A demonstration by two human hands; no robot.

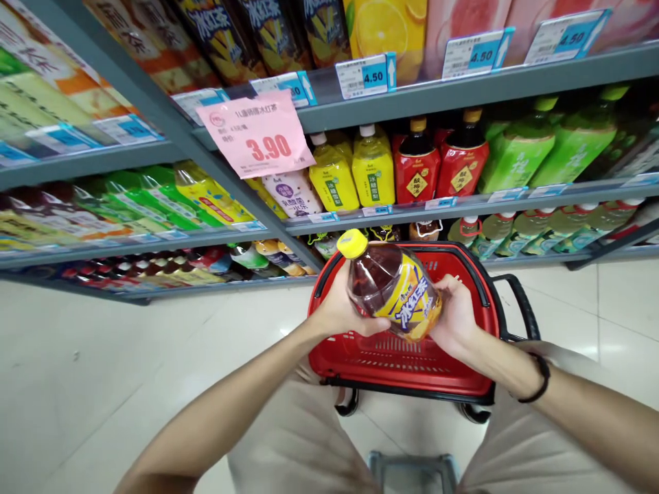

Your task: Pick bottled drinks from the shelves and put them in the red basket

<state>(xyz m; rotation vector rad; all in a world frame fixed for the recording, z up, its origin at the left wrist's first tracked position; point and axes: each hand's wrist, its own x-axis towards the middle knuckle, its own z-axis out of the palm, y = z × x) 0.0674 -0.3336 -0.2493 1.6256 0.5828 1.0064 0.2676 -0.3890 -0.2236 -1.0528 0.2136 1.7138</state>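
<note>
A large bottle of iced tea (pixel 412 298), dark brown with a yellow cap and a yellow label, is held tilted in both hands over a red shopping basket (pixel 355 363). Around its upper side wraps my left hand (pixel 342 305), thumb across the front near the label. At the bottle's base, my right hand (pixel 456 312) grips from the right, its fingers partly hidden behind the bottle. The label faces up toward me, and the cap points to the upper left. Through the gaps around the bottle I see the basket's slotted red floor.
Drink shelves (pixel 371 103) run across the top, packed with bottles and cartons. A pink price sign (pixel 257 134) reading 3.90 sticks out from one shelf edge. The basket's black handle (pixel 522 302) extends to the right. Pale floor tiles (pixel 103 384) lie at left; a grey stool-like object (pixel 412 470) is below.
</note>
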